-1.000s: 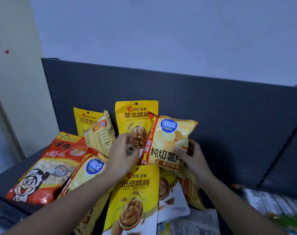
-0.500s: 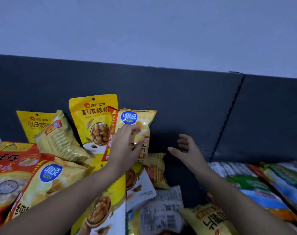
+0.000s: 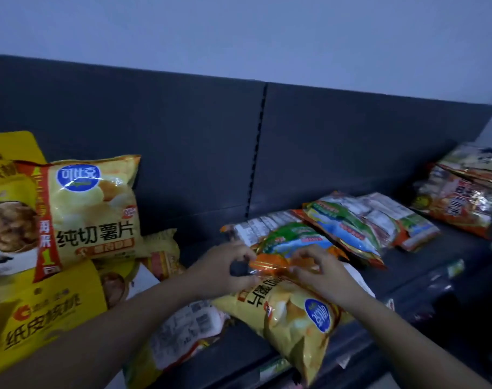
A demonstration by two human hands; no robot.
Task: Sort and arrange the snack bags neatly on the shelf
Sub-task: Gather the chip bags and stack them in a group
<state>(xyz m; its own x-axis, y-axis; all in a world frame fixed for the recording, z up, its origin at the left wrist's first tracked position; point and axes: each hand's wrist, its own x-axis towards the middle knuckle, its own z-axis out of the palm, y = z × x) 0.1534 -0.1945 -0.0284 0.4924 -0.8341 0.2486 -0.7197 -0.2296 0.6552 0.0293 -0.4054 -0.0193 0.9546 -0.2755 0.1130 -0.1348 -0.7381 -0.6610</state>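
Yellow, glossy film makes up the chip bag (image 3: 289,313), which lies flat and upside down on the dark shelf (image 3: 402,270). It is puffed like a pillow, with its round blue logo toward the person. Both hands pinch its crimped orange end seal (image 3: 270,265). The left hand (image 3: 225,269) has curled fingers closed on one corner, and the right hand (image 3: 320,272) nips the other end between thumb and fingertips.

Just behind the grip lie crinkled green-and-blue bags (image 3: 346,228), flat and overlapping. Well to the left of the grip a matching chip bag (image 3: 96,209) stands upright against the matte grey back panel (image 3: 183,136), with smooth yellow walnut pouches (image 3: 42,313) beside and below it. Under the left wrist a white packet (image 3: 183,329) lies printed back up. Far to the right of the grip, orange foil bags (image 3: 464,203) sit in a pile.
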